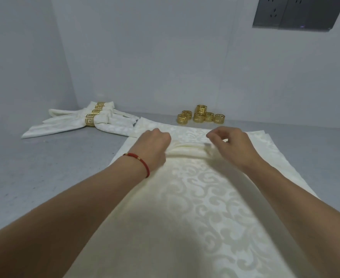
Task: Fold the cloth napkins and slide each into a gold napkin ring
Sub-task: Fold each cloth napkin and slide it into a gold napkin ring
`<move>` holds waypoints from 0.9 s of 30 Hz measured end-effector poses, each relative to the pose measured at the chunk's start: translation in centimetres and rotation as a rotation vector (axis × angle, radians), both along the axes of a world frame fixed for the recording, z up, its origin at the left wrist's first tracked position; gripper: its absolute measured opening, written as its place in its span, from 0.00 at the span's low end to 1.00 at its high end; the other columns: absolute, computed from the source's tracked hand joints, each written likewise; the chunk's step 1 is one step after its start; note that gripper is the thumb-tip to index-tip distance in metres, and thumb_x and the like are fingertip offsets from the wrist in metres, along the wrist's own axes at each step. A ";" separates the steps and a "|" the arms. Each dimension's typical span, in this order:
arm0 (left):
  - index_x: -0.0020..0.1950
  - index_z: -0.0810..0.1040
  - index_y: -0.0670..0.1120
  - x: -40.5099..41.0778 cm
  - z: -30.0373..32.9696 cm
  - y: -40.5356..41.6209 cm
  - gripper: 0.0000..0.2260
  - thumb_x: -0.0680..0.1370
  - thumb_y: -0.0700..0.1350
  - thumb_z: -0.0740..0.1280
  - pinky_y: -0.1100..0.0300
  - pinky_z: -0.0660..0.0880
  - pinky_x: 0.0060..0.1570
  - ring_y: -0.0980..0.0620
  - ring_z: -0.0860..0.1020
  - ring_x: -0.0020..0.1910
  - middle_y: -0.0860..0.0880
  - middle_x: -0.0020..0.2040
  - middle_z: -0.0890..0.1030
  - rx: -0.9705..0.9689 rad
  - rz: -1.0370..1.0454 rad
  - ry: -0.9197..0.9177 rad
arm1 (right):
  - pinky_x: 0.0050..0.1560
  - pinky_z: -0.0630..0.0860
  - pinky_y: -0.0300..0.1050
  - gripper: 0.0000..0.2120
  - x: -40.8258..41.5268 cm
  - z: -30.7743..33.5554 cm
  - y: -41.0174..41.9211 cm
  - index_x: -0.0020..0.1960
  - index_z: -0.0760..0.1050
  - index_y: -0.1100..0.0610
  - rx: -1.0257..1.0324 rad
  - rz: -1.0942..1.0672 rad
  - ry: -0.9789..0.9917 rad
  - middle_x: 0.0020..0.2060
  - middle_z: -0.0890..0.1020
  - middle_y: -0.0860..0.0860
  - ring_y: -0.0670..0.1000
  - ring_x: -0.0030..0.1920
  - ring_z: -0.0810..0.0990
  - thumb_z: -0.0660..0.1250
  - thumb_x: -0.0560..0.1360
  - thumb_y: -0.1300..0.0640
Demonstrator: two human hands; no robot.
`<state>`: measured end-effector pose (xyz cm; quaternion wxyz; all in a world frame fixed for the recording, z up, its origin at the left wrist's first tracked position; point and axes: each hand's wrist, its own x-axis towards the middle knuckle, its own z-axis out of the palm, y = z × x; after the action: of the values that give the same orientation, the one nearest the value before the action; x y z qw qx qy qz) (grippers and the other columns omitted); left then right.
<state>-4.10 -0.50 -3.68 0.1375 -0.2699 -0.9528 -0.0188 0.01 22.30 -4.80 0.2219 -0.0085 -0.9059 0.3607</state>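
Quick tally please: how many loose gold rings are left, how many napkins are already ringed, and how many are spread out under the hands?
Loose gold rings: 6, one stacked on another
Ringed napkins: 3
Spread napkins: at least 2, a second edge shows at right; both hands grip the top one's pleated fold
Total: 11

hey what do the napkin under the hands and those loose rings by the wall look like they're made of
Napkin: woven cloth, probably damask, cream; a glossy scroll pattern shows against matte ground, and it bunches softly where both hands pinch it. Loose rings: seemingly gold-coloured metal, shiny, with a cut-out key pattern; plated or solid, or even plastic, cannot be told.
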 end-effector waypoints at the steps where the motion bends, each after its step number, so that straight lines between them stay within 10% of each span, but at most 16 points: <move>1: 0.36 0.61 0.46 -1.0 -0.2 0.1 0.15 0.75 0.40 0.67 0.55 0.66 0.42 0.42 0.75 0.46 0.50 0.35 0.64 0.024 0.031 -0.035 | 0.47 0.72 0.34 0.10 -1.4 0.0 0.2 0.53 0.84 0.54 -0.005 -0.042 -0.004 0.46 0.85 0.44 0.46 0.51 0.82 0.66 0.81 0.53; 13: 0.37 0.56 0.50 -2.7 -2.5 0.5 0.20 0.79 0.48 0.66 0.60 0.63 0.41 0.55 0.61 0.34 0.53 0.37 0.61 0.237 0.206 -0.036 | 0.59 0.74 0.47 0.15 -19.9 0.9 3.4 0.62 0.81 0.57 0.171 -0.312 -0.049 0.59 0.82 0.57 0.59 0.61 0.79 0.62 0.81 0.55; 21: 0.36 0.55 0.50 -3.1 -2.0 0.9 0.21 0.78 0.43 0.67 0.61 0.61 0.39 0.56 0.59 0.34 0.52 0.39 0.61 0.181 0.230 -0.086 | 0.60 0.70 0.57 0.12 -26.3 -1.4 4.6 0.63 0.75 0.60 0.841 -0.466 -0.173 0.62 0.70 0.61 0.63 0.63 0.70 0.61 0.80 0.62; 27: 0.36 0.59 0.50 -4.3 -3.1 0.5 0.17 0.77 0.48 0.67 0.60 0.65 0.42 0.50 0.71 0.42 0.51 0.42 0.72 0.224 0.207 -0.027 | 0.46 0.74 0.50 0.10 -22.9 1.4 4.0 0.47 0.79 0.61 0.232 -0.317 -0.022 0.46 0.81 0.60 0.63 0.48 0.80 0.64 0.80 0.55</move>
<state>-8.38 -0.02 -6.82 0.1552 -0.1528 -0.9693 -0.1144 -22.87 26.35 -3.42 0.2656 -0.1294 -0.9310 0.2144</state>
